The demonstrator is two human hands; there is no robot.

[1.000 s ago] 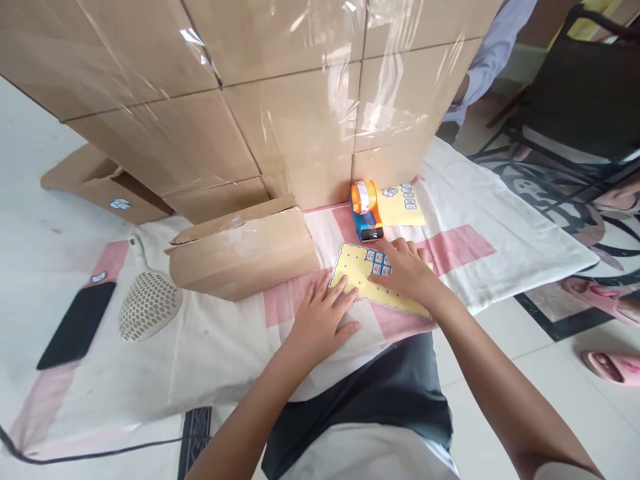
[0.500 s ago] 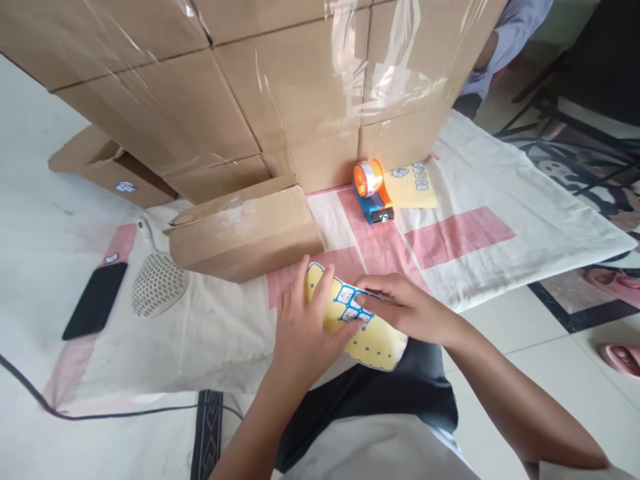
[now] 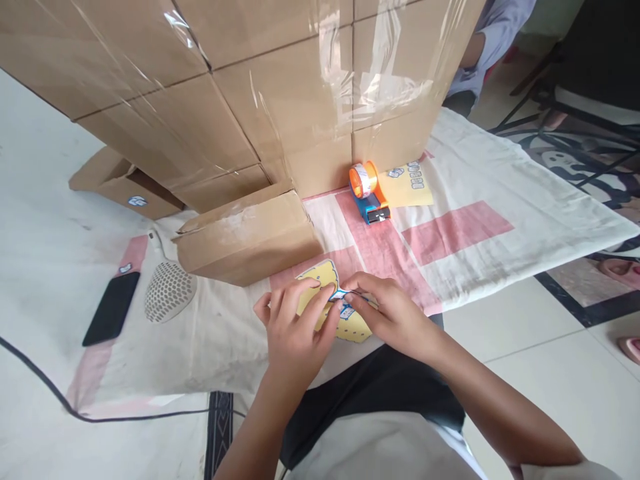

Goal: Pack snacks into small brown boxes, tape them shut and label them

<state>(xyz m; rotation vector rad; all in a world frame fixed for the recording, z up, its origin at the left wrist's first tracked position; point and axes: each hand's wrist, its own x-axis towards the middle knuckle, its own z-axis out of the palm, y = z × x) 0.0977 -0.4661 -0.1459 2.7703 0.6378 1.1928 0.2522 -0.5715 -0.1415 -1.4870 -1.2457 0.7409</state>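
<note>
I hold a yellow sticker sheet [image 3: 325, 277] with small blue-edged labels just above the pink-and-white cloth [image 3: 450, 220]. My left hand [image 3: 293, 330] grips its left part, fingers curled over the top. My right hand [image 3: 390, 313] pinches the sheet's middle, where a label edge lifts between thumb and forefinger. Both hands cover most of the sheet. A small cardboard box [image 3: 247, 233] lies just beyond my left hand.
A wall of taped cardboard boxes [image 3: 280, 87] fills the back. An orange-and-blue tape dispenser [image 3: 367, 190] and a second yellow sticker sheet [image 3: 407, 187] lie at its foot. A phone [image 3: 111, 308] and perforated scoop [image 3: 169, 298] rest at left. Another person's sleeve [image 3: 480, 47] shows upper right.
The sticker sheet came off the cloth into both hands and nearer to me. My left hand now grips its left part and my right hand pinches a label at its middle.
</note>
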